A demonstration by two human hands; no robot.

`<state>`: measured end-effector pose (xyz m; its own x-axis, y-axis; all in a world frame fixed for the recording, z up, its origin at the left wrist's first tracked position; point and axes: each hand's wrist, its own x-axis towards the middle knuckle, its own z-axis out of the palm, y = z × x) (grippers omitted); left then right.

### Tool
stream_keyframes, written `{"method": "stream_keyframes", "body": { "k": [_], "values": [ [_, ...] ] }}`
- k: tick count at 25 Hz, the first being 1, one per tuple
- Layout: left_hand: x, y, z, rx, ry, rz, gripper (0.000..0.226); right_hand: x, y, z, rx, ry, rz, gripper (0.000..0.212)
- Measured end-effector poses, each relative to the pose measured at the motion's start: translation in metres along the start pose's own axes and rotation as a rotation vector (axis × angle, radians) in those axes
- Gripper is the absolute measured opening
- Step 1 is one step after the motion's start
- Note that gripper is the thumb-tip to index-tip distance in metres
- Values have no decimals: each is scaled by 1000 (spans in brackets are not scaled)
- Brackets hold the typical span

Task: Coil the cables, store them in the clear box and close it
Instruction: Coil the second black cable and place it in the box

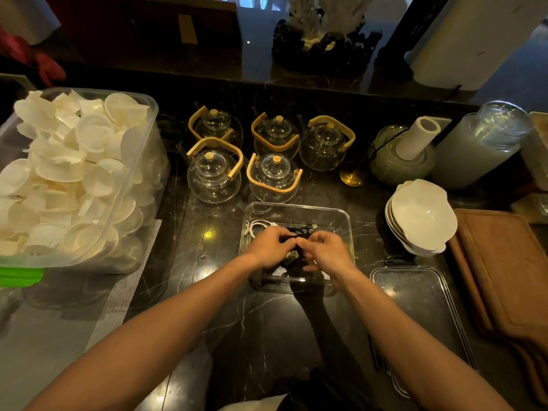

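Observation:
A clear box (341, 215) stands open on the dark marble counter in front of me. A coiled white cable (258, 226) lies in its far left corner. Both my hands are over the box. My left hand (271, 247) and my right hand (324, 252) meet at the middle, fingers pinched on a black cable (301, 229) whose loops and plug show just beyond my fingertips. The cable's near part is hidden under my hands. The clear lid (415, 301) lies flat on the counter to the right of the box.
Several glass teapots (213, 176) with wooden handles stand just behind the box. A large plastic tub of white shells (74, 179) fills the left. Stacked white bowls (421, 218), wooden boards (504, 268) and glass jars (480, 146) sit to the right.

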<state>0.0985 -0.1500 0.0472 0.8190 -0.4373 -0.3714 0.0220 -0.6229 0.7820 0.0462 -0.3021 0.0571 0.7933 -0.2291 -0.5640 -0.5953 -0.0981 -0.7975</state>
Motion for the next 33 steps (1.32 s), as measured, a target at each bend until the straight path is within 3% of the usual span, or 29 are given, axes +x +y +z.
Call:
{"method": "stream_keyframes", "body": {
  "k": [5, 13, 19, 24, 33],
  "values": [
    [21, -19, -5, 361, -153, -21, 22, 23, 11, 13, -126, -84, 128, 17],
    [34, -28, -6, 483, -350, -22, 28, 41, 21, 18, -267, -165, 178, 17],
    [37, -23, -15, 537, -300, -16, 48, 48, 27, 21, -443, -194, 154, 10],
    [40, -19, -25, 715, -275, 35, 21, 51, 25, 24, -567, -207, 79, 12],
    [35, -17, -24, 896, -305, 64, 31, 53, 26, 28, -676, -256, 1, 18]
  ]
}}
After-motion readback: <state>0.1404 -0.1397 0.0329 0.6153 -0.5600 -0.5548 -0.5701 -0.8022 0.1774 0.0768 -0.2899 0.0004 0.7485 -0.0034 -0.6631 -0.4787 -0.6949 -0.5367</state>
